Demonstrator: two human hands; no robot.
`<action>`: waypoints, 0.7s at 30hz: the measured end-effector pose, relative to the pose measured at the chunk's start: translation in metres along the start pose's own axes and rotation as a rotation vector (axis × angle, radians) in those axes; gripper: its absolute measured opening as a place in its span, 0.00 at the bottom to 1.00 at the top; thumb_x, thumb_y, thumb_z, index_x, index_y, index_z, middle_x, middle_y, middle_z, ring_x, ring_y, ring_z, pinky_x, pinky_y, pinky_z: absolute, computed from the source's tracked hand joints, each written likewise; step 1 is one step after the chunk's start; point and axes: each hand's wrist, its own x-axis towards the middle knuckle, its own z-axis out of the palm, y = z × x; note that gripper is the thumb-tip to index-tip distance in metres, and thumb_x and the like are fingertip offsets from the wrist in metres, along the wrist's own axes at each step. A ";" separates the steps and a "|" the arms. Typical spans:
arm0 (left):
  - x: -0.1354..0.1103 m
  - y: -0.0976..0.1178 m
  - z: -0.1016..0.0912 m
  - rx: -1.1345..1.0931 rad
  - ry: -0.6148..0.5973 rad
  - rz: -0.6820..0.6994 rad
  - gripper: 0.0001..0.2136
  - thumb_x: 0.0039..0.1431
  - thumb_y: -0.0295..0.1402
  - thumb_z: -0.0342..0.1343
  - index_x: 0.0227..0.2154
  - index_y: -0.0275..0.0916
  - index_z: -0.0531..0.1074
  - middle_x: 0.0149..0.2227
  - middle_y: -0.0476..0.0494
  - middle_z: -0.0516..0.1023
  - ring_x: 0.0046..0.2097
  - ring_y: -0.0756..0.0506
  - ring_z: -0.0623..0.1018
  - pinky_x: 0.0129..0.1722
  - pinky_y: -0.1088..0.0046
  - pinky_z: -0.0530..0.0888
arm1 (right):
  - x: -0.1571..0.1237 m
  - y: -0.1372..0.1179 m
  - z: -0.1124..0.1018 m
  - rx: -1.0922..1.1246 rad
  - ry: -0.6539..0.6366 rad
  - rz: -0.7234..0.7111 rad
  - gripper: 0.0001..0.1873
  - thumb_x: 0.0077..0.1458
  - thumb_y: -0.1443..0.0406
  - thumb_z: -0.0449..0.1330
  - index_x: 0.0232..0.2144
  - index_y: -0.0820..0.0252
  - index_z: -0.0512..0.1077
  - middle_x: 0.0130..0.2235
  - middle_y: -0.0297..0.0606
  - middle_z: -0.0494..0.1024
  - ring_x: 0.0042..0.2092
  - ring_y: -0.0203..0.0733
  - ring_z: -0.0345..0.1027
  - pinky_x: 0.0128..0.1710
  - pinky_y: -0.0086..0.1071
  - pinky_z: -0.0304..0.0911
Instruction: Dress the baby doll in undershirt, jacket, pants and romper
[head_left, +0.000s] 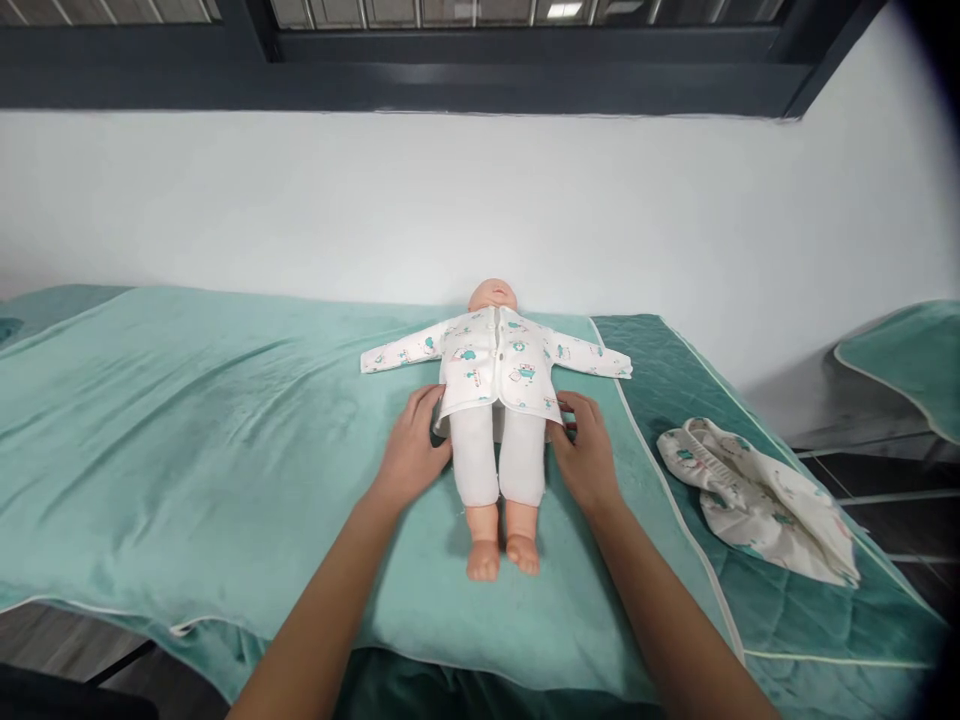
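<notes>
Left hand [411, 452] and right hand [587, 456] flank doll [495, 385]

Baby doll [495, 400] on green towel [187, 450], left hand [411, 450], right hand [586, 452] at its hips

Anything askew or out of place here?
Only the printed garment, crumpled in a heap on the quilted mat right of the doll. The doll's shirt lies flat, left hand and right hand at its hem.

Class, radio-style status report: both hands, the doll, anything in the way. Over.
Left hand open beside baby doll. Right hand on printed shirt hem, grip unclear. Doll supine on teal towel. Crumpled garment lies apart, right.
</notes>
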 end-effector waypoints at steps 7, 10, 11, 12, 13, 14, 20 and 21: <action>0.005 0.007 0.006 -0.116 0.184 0.075 0.23 0.60 0.22 0.49 0.58 0.42 0.65 0.58 0.38 0.69 0.60 0.42 0.69 0.61 0.58 0.68 | 0.012 -0.009 0.005 -0.069 0.082 -0.269 0.14 0.62 0.69 0.53 0.49 0.57 0.71 0.49 0.45 0.72 0.52 0.46 0.66 0.53 0.44 0.63; 0.018 0.011 0.010 -0.183 0.271 0.083 0.19 0.59 0.24 0.51 0.53 0.43 0.69 0.52 0.41 0.73 0.55 0.43 0.72 0.55 0.61 0.71 | 0.022 -0.012 0.013 -0.010 0.061 -0.238 0.10 0.61 0.67 0.56 0.44 0.58 0.73 0.44 0.42 0.72 0.47 0.44 0.67 0.48 0.40 0.64; 0.024 0.013 0.012 -0.212 0.282 0.068 0.16 0.59 0.25 0.52 0.49 0.42 0.71 0.49 0.42 0.75 0.52 0.43 0.73 0.52 0.63 0.72 | 0.026 -0.011 0.016 0.032 0.059 -0.203 0.08 0.60 0.67 0.57 0.41 0.59 0.74 0.42 0.40 0.72 0.45 0.43 0.67 0.47 0.38 0.64; 0.029 0.014 0.015 -0.250 0.291 0.034 0.13 0.58 0.26 0.54 0.45 0.42 0.73 0.46 0.44 0.76 0.49 0.44 0.74 0.48 0.66 0.72 | 0.029 -0.011 0.018 0.087 0.063 -0.149 0.06 0.60 0.66 0.57 0.38 0.59 0.74 0.39 0.38 0.72 0.43 0.41 0.67 0.45 0.36 0.64; 0.034 0.014 0.017 -0.300 0.303 -0.025 0.09 0.58 0.28 0.55 0.41 0.41 0.75 0.42 0.45 0.76 0.46 0.45 0.75 0.45 0.69 0.72 | 0.032 -0.009 0.019 0.157 0.074 -0.071 0.06 0.60 0.65 0.58 0.35 0.59 0.74 0.37 0.36 0.73 0.41 0.40 0.67 0.44 0.35 0.64; 0.038 0.013 0.020 -0.364 0.324 -0.108 0.05 0.58 0.30 0.56 0.37 0.41 0.75 0.38 0.47 0.76 0.42 0.46 0.75 0.42 0.71 0.72 | 0.034 -0.008 0.021 0.251 0.096 0.027 0.07 0.61 0.63 0.57 0.33 0.59 0.74 0.35 0.34 0.73 0.39 0.39 0.67 0.43 0.35 0.63; 0.042 -0.005 0.020 -1.120 0.630 -0.532 0.12 0.58 0.41 0.61 0.37 0.37 0.76 0.39 0.44 0.80 0.40 0.47 0.78 0.39 0.72 0.74 | 0.036 0.005 0.013 0.940 0.350 0.536 0.12 0.55 0.57 0.64 0.36 0.59 0.75 0.37 0.32 0.79 0.39 0.37 0.72 0.40 0.31 0.68; 0.041 -0.008 0.018 -1.219 0.658 -0.543 0.13 0.57 0.40 0.62 0.39 0.37 0.77 0.42 0.42 0.81 0.43 0.46 0.79 0.41 0.71 0.75 | 0.035 0.006 0.010 0.977 0.384 0.579 0.10 0.54 0.58 0.65 0.34 0.59 0.75 0.36 0.31 0.79 0.37 0.36 0.72 0.38 0.29 0.68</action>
